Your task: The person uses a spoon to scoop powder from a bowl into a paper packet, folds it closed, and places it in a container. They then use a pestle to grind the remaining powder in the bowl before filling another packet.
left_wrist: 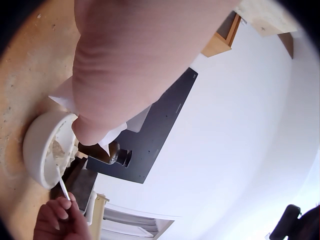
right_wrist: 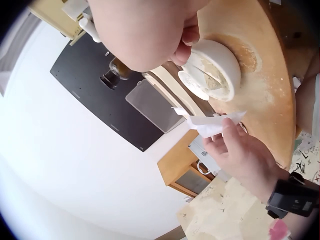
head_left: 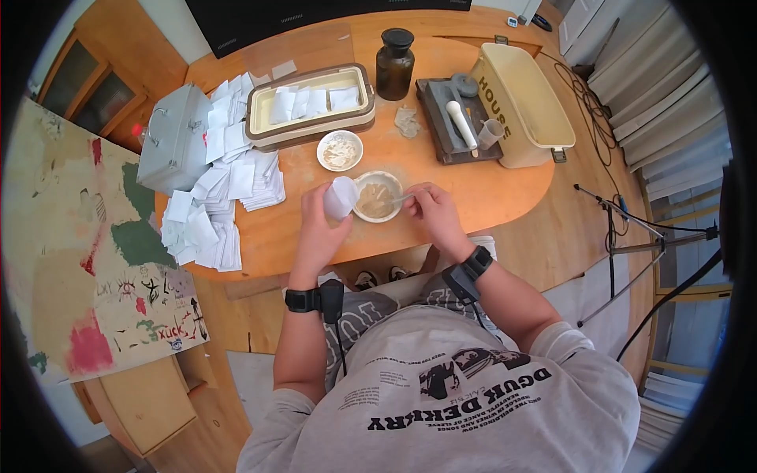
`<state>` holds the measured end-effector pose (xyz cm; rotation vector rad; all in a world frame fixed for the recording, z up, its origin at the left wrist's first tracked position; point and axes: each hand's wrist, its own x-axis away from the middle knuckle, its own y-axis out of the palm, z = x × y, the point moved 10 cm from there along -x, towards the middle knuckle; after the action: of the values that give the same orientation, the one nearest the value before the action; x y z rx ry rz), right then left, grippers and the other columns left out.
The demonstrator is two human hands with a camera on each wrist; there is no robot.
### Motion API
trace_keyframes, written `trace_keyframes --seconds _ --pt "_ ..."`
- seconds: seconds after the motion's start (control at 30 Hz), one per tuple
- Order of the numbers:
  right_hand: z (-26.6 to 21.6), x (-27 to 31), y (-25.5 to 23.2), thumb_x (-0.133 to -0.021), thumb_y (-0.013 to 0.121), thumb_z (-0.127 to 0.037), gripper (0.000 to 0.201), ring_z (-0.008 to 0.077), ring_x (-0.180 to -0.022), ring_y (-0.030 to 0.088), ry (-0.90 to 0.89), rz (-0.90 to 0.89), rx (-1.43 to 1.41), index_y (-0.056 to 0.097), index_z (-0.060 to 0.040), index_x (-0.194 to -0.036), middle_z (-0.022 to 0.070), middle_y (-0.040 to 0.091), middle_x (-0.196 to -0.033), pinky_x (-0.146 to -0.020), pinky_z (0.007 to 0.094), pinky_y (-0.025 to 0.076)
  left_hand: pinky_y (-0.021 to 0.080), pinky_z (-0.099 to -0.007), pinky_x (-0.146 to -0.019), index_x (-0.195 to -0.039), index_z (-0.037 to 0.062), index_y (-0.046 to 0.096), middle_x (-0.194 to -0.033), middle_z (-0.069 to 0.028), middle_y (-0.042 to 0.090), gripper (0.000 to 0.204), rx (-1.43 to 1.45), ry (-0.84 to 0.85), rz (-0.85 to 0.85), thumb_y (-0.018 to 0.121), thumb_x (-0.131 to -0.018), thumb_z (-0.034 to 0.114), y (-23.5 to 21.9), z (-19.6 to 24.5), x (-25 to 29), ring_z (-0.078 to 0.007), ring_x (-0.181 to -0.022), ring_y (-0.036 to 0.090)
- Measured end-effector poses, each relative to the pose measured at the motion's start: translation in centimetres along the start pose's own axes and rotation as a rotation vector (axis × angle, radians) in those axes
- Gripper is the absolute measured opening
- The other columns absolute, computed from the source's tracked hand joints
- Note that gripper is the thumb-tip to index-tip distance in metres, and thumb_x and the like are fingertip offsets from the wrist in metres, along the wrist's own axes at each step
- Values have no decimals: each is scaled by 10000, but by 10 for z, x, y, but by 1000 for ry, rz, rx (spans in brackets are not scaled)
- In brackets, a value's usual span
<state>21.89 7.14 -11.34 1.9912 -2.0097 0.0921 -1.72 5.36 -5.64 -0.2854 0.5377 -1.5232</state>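
Note:
My left hand [head_left: 322,227] pinches a folded white paper packet [head_left: 341,199] beside the left rim of a white bowl [head_left: 378,220]. In the right wrist view the packet [right_wrist: 209,126] is spread open between thumb and fingers. Pale brown powder [head_left: 377,200] lies in the bowl. Between its thumb and fingertips my right hand [head_left: 438,214] grips a thin, light-coloured stirring stick or small spoon [left_wrist: 63,185]; its far end dips into the bowl. Just behind stands a smaller white dish [head_left: 321,151] with whitish powder.
Piles of white paper packets [head_left: 264,181] cover the table's left side by a metal case [head_left: 175,138]. A cream tray [head_left: 260,106] holds more packets. Behind stand a dark glass jar [head_left: 395,67], a dark tray [head_left: 435,118] with a white pestle-like tool [head_left: 461,124], and a cream bin [head_left: 524,102].

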Motion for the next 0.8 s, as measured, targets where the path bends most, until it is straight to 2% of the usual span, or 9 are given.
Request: trace_keyframes --seconds 0.23,0.33,0.4,0.43,0.5,0.57,0.63,0.73,0.8 --pt "-51 -3 -8 -1050 503 -157 216 74 -696 584 -99 40 -96 660 -9 -1049 32 675 -839 -618 218 467 397 -432 -1090 -1377 37 453 -1298 -195 469 644 -94 36 -31 737 -801 78 11 13 -7 -385 -1270 457" --pt "-71 5 12 -1035 528 -132 193 119 -703 625 -180 31 128 665 2 -1061 72 693 -859 -634 260 500 399 -436 -1086 -1377 41 454 -1289 -198 469 644 -71 41 -43 735 -799 74 17 15 -8 -391 -1265 457" --pt "-102 30 51 -1014 556 -103 172 192 -735 674 -599 -154 543 666 19 -1068 123 700 -879 -670 306 532 401 -436 -1083 -1379 35 448 -1293 -199 467 648 -70 46 -43 737 -800 77 19 14 -8 -393 -1262 459" --pt "-103 31 50 -1014 556 -103 172 192 -735 674 -600 -158 543 666 19 -1068 123 700 -879 -670 306 532 402 -436 -1080 -1380 29 442 -1296 -200 465 652 -71 49 -39 739 -802 80 18 11 -7 -396 -1259 462" --pt "-105 30 30 -991 579 -83 162 277 -800 698 -576 -2 566 667 33 -1062 167 697 -906 -731 351 548 414 -449 -1065 -1380 23 431 -1288 -202 465 656 -77 43 14 737 -801 60 12 1 -4 -397 -1235 482" --pt "-92 22 27 -988 584 -83 158 299 -825 696 -579 -12 632 672 28 -1058 172 699 -921 -747 359 548 426 -463 -1050 -1380 17 420 -1280 -205 464 661 -82 48 52 735 -799 40 12 -18 -2 -398 -1210 502" --pt "-80 15 24 -985 588 -84 155 320 -850 694 -588 -7 701 678 22 -1054 176 700 -935 -763 366 548 432 -442 -1085 -1386 13 401 -1323 -182 448 653 238 -54 134 731 -824 33 8 -49 -5 -335 -1264 497" --pt "-69 16 32 -980 593 -79 150 358 -890 676 -587 -78 726 687 10 -1056 186 697 -955 -804 390 542 424 -414 -1126 -1393 18 391 -1361 -160 430 642 348 -108 156 726 -845 27 4 -58 -1 -283 -1314 473" --pt "-66 24 51 -977 596 -79 148 366 -912 670 -635 -280 717 693 -1 -1056 186 695 -971 -822 397 537 417 -409 -1139 -1395 20 386 -1375 -159 421 640 352 -113 144 722 -850 23 3 -58 1 -280 -1327 466"
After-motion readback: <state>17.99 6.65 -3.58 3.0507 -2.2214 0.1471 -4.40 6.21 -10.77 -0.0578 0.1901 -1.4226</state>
